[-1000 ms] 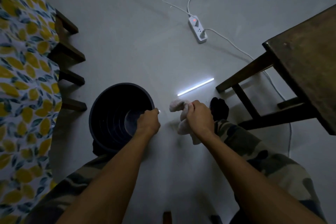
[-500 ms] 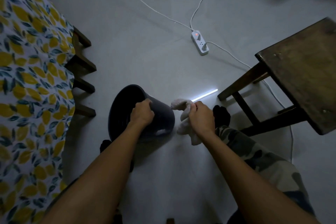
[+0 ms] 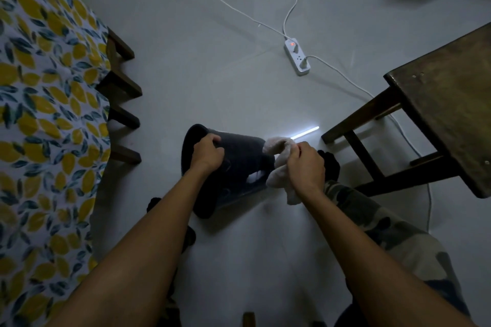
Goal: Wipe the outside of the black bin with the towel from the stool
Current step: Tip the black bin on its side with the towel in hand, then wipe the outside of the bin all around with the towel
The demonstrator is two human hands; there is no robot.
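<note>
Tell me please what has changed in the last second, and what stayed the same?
The left hand tipped the bin from upright onto its side, its opening now turned left and its bottom toward the towel. The right hand kept its grip on the towel, now beside the bin's bottom. Stool and power strip stayed put.

The black bin looked like smooth plastic with a dull sheen, a small bright glint on its side wall. The towel was pale, nubby cloth, crumpled and matt. At three o'clock the stool was dark, worn wood with a scuffed, unpolished top. The floor was smooth and faintly glossy. At nine o'clock hung a lemon-print cloth, matt. The power strip at one o'clock was white plastic.
</note>
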